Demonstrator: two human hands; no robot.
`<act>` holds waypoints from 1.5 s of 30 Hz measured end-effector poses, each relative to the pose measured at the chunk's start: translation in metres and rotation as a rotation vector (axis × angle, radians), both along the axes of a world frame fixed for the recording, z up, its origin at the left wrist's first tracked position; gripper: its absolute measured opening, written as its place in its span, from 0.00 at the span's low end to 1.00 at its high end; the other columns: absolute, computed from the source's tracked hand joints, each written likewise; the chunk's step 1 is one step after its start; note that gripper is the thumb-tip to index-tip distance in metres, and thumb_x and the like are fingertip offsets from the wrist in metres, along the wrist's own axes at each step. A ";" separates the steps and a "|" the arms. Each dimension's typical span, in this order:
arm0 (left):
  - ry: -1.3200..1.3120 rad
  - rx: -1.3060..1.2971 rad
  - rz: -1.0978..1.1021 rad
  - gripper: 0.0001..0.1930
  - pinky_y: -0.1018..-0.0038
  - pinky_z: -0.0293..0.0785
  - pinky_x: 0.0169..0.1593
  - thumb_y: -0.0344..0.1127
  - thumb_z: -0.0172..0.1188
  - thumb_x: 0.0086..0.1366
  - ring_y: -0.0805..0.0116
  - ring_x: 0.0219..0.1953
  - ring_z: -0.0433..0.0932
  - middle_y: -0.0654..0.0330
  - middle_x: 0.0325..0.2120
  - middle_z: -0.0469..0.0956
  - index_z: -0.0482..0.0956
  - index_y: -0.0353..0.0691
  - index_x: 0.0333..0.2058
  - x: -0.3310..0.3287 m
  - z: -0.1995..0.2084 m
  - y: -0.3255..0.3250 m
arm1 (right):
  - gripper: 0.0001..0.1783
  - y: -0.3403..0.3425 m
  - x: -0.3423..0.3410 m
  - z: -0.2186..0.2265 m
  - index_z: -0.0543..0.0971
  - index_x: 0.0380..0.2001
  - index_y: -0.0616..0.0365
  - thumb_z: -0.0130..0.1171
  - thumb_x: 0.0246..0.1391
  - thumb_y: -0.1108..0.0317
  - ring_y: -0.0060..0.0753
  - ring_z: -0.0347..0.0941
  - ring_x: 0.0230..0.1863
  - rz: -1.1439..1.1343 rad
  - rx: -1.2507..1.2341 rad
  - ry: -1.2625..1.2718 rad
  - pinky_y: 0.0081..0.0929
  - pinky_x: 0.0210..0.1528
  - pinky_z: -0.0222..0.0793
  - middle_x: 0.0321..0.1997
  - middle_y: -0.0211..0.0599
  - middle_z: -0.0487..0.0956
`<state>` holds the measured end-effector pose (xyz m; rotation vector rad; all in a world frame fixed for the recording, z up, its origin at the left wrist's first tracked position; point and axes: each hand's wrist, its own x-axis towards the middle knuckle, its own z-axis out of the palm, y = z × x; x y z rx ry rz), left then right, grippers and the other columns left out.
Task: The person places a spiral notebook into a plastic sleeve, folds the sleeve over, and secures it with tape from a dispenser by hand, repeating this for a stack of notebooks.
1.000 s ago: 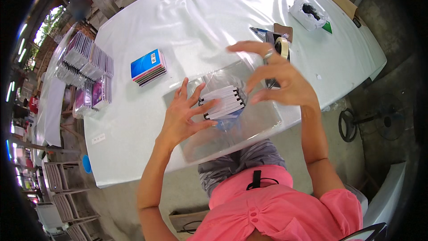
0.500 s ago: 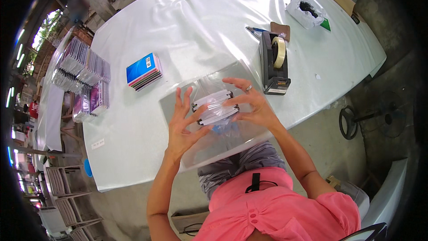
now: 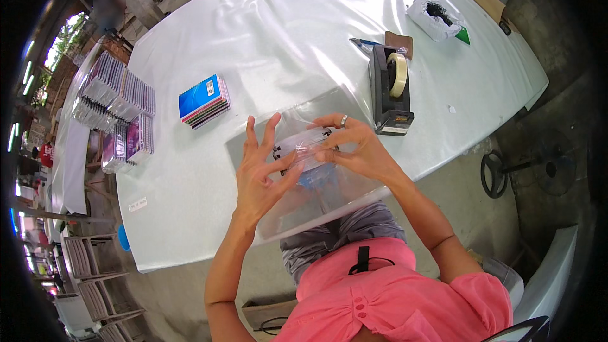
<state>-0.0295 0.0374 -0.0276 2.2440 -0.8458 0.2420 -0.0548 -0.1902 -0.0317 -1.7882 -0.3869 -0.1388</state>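
Observation:
In front of me, a small bundle of spiral notebooks stands edge up, its pale page edges and dark wire ends showing between my hands. Clear plastic film wraps over it and catches the light. My left hand pinches the film with thumb and index finger near the bundle's middle, the other fingers raised. From the other side, my right hand, with a ring on one finger, pinches the film at the top. The exact pinch points are partly hidden. Beneath lies a pile of clear plastic sheets.
A black tape dispenser with a tape roll stands close to my right hand. Left of the bundle sits a stack of spiral notebooks. Wrapped notebook bundles are at far left, a white bag at far right.
My thumbs and index fingers have drawn closer together over the bundle, gathering the film at its middle. The dispenser and the notebook stack stay where they were.

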 end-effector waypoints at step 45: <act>0.035 0.521 -0.299 0.43 0.40 0.37 0.69 0.49 0.72 0.46 0.49 0.72 0.37 0.74 0.68 0.54 0.65 0.60 0.63 0.025 0.039 0.006 | 0.21 -0.015 0.023 0.027 0.85 0.39 0.48 0.73 0.35 0.72 0.39 0.65 0.53 0.226 -0.329 -0.013 0.39 0.55 0.62 0.51 0.37 0.72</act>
